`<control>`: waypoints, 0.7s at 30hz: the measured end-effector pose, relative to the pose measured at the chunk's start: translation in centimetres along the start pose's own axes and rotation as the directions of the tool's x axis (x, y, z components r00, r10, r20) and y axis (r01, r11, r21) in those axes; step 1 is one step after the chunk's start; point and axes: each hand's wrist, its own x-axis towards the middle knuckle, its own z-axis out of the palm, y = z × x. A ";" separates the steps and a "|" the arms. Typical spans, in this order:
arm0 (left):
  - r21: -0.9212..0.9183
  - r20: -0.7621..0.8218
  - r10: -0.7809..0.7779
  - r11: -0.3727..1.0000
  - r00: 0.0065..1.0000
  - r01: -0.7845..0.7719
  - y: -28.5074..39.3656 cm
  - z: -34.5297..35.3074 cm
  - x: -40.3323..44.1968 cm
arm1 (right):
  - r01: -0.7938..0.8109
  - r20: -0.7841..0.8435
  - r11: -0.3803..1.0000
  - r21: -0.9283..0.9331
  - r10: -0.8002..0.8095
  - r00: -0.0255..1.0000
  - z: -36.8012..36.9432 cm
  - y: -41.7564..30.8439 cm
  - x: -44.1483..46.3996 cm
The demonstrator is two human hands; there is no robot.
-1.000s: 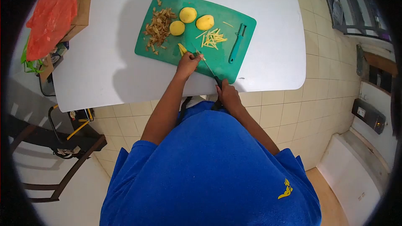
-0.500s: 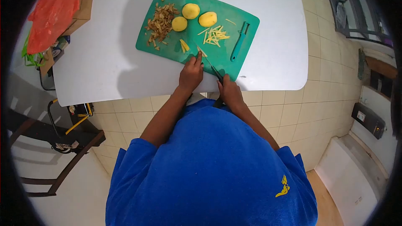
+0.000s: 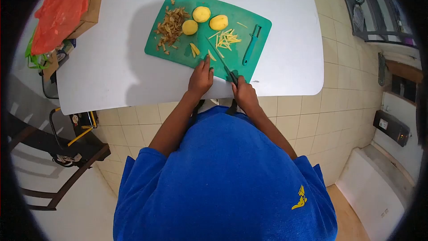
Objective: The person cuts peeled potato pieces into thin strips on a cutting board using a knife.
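My right hand [image 3: 245, 94] grips the black handle of a kitchen knife [image 3: 221, 59], its blade slanting up and left over the green cutting board [image 3: 178, 57]. Just left of the blade is a thin potato slice [image 3: 212, 56]. My left hand [image 3: 201, 79] reaches over the board's near edge, fingers together, fingertips at the slice's left side. A few thicker potato slices [image 3: 194, 50] lie beyond those fingers. Thin potato strips [image 3: 227, 39] are heaped right of the knife tip. Farther back sit a peeled potato [image 3: 219, 22], another potato [image 3: 202, 14] and a third potato [image 3: 190, 27].
Brown peelings [image 3: 171, 26] are piled on the board's left side. A teal peeler [image 3: 252, 47] lies along its right side. The board rests on a white table [image 3: 107, 71]. A red plastic bag [image 3: 62, 13] and a cardboard box [image 3: 91, 9] stand at the left.
The knife blade has shifted away from my left fingers to the right of the slice, its tip now farther up the board. My left hand has moved slightly left.
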 end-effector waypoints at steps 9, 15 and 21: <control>-0.056 0.029 -0.028 0.998 0.999 0.030 -0.2 -0.5 -0.5 | 0.092 -0.046 0.995 0.034 -0.091 0.995 1.8 -0.2 -0.3; -0.045 0.072 -0.050 0.998 0.996 0.053 -0.1 -0.6 -0.5 | 0.066 -0.039 0.997 0.042 -0.064 0.997 2.1 -0.2 -0.4; -0.023 0.069 -0.013 1.000 0.998 0.015 -0.5 -0.4 -0.3 | 0.062 -0.045 0.997 0.035 -0.060 0.997 2.6 -0.1 -0.3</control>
